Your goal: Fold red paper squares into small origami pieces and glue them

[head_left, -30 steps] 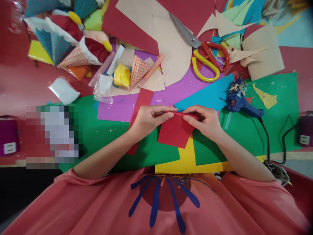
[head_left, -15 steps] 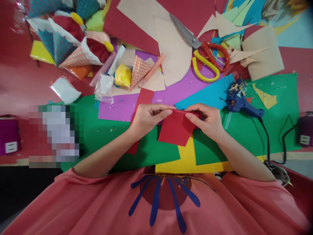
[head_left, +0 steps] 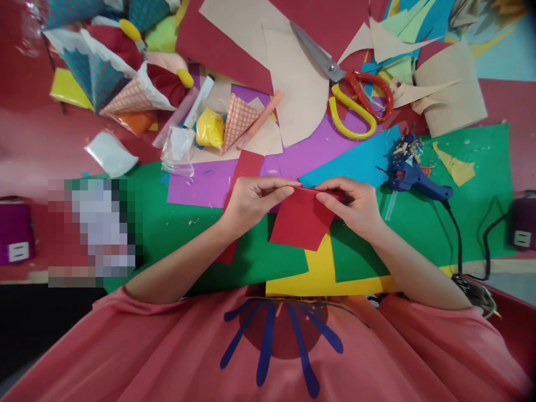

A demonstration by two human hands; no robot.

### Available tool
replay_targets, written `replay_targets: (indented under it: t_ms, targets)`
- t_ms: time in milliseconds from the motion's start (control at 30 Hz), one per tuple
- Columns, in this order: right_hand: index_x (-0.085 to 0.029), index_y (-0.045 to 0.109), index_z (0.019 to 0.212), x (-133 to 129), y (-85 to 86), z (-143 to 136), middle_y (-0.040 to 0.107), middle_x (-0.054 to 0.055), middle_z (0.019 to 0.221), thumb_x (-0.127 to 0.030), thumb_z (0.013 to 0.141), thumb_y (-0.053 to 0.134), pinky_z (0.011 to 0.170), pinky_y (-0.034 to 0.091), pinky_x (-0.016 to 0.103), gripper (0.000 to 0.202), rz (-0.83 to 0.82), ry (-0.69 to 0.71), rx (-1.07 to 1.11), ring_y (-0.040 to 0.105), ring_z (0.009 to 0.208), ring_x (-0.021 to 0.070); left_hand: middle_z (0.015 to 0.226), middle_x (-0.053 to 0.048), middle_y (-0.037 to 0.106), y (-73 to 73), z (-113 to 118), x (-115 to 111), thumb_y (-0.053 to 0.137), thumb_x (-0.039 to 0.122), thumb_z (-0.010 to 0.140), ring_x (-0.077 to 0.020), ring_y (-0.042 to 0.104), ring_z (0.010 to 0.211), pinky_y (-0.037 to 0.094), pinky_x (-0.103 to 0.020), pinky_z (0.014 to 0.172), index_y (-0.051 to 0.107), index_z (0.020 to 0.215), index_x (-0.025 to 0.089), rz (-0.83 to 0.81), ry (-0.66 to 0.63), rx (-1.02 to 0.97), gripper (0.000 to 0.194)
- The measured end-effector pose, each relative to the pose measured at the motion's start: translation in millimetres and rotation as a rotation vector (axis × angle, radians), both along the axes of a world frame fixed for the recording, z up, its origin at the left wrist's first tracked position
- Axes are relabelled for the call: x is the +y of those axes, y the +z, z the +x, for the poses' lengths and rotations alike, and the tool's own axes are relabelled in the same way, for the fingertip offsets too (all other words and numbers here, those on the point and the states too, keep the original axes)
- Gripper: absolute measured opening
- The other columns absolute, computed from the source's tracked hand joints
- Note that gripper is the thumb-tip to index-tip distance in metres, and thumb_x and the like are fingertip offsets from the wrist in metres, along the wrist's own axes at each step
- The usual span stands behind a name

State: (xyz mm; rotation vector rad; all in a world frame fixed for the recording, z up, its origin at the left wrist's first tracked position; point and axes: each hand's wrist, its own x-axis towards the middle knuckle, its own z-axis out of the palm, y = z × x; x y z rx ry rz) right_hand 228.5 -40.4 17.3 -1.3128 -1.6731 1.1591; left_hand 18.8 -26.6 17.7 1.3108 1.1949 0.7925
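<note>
Between my two hands is a piece of red craft sheet (head_left: 299, 220), its upper edge pinched and its lower part hanging toward me. My left hand (head_left: 253, 204) is closed on the upper left corner, thumb in front and fingers behind. At the upper right, my right hand (head_left: 355, 204) pinches the same edge the same way; its fingertips are partly hidden behind the sheet. A long red strip (head_left: 247, 164) lies under my left hand. Below the held piece are a green sheet (head_left: 251, 262) and a yellow sheet (head_left: 322, 268).
A blue glue gun (head_left: 419, 178) with a black cord lies to the right. Scissors (head_left: 343, 78) with red and yellow handles rest on beige sheets beyond my hands. Fabric cones (head_left: 138, 92) and small bags, one holding something yellow (head_left: 210, 128), fill the far left. Beige offcuts (head_left: 448, 92) lie far right.
Almost nothing differs. Both hands keep their pinch on the red sheet, whose lower edge has shifted very slightly.
</note>
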Motion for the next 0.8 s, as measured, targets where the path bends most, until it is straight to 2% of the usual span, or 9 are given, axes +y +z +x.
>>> replay_targets:
  t_ms: [133, 333, 433, 800]
  targets:
    - [-0.021, 0.07, 0.083, 0.0, 0.1, -0.4, 0.076, 0.001, 0.084, -0.028, 0.084, 0.064, 0.069, 0.054, 0.026, 0.009, 0.019, 0.001, 0.005, 0.069, 0.076, 0.0144, 0.089, -0.003, 0.078, 2.1, -0.6, 0.4, 0.069, 0.036, 0.079, -0.0183, 0.073, 0.085, 0.058, -0.026, 0.078, 0.079, 0.09, 0.023, 0.001, -0.008, 0.007, 0.019]
    - [-0.021, 0.07, 0.083, -0.1, 1.4, -1.7, 0.076, 0.002, 0.084, -0.028, 0.084, 0.062, 0.068, 0.054, 0.027, 0.01, 0.018, 0.031, -0.039, 0.069, 0.075, 0.0152, 0.084, -0.005, 0.078, 1.4, 1.7, 0.2, 0.072, 0.042, 0.073, -0.017, 0.072, 0.076, 0.056, -0.022, 0.063, 0.078, 0.085, 0.019, -0.075, -0.041, -0.033, 0.026]
    - [-0.021, 0.07, 0.083, -0.3, 0.8, -2.1, 0.076, 0.002, 0.083, -0.027, 0.084, 0.062, 0.067, 0.053, 0.027, 0.01, 0.019, 0.05, -0.044, 0.068, 0.074, 0.0149, 0.079, -0.004, 0.077, 0.2, 3.0, 0.4, 0.071, 0.044, 0.074, -0.0156, 0.07, 0.07, 0.053, -0.02, 0.059, 0.078, 0.08, 0.018, -0.055, -0.075, 0.006, 0.028]
    - [-0.02, 0.07, 0.082, 0.5, 0.8, -2.6, 0.076, 0.002, 0.083, -0.027, 0.084, 0.062, 0.068, 0.053, 0.026, 0.011, 0.012, 0.056, -0.038, 0.069, 0.074, 0.0151, 0.077, -0.002, 0.077, -1.0, 2.9, -0.3, 0.068, 0.037, 0.077, -0.0151, 0.069, 0.07, 0.053, -0.02, 0.063, 0.078, 0.078, 0.019, 0.003, -0.079, 0.068, 0.021]
